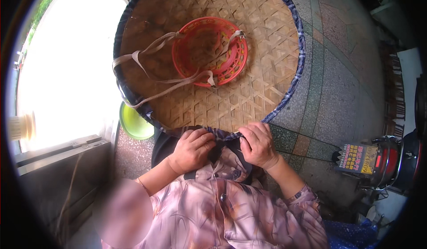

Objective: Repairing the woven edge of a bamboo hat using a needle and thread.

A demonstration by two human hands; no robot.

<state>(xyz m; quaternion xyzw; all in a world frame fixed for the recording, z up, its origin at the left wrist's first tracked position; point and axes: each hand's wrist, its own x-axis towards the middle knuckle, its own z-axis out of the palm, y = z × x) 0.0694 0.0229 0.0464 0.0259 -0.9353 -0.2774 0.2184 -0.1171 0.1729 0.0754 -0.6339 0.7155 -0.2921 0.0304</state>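
The wide woven bamboo tray (271, 66) sits in front of the person (191, 213), the left hand (193, 150) and right hand (258, 146) pinching its near, cloth-bound rim (301, 49); probably light and springy, it's best gripped there, kept level lest the red basket (176, 63) slide

Left hand (193, 149) curled, right hand (259, 145) likewise curled; bare forearms (284, 177) angled inward, forward

shirt (231, 218): pink, dark-streaked print | button (223, 197): dark | hands (193, 151): bare
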